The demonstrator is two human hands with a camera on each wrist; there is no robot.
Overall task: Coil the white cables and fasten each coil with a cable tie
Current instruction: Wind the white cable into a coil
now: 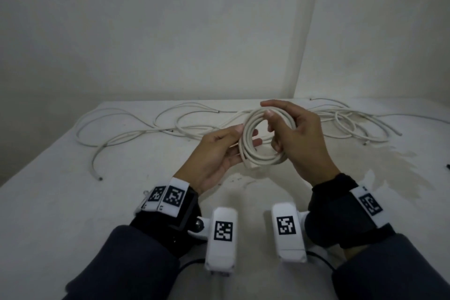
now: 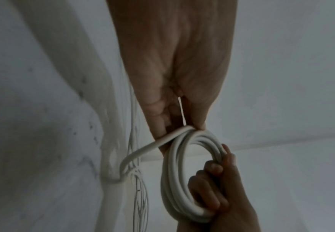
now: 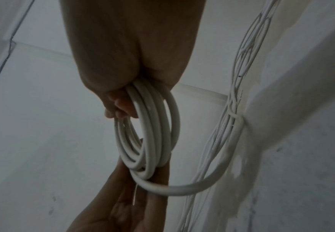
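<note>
Left hand (image 1: 219,151) pinches the round coil of white plastic-sheathed cable (image 1: 261,139) at its 9 o'clock edge, a thin white cable tie (image 2: 182,111) tucked under the thumb. Coil held above the white tabletop (image 1: 60,202). Right hand (image 1: 297,139) grips the coil at 3 o'clock, fingers curled through. Loose white cables (image 1: 136,126) sprawl at 12 o'clock.
</note>
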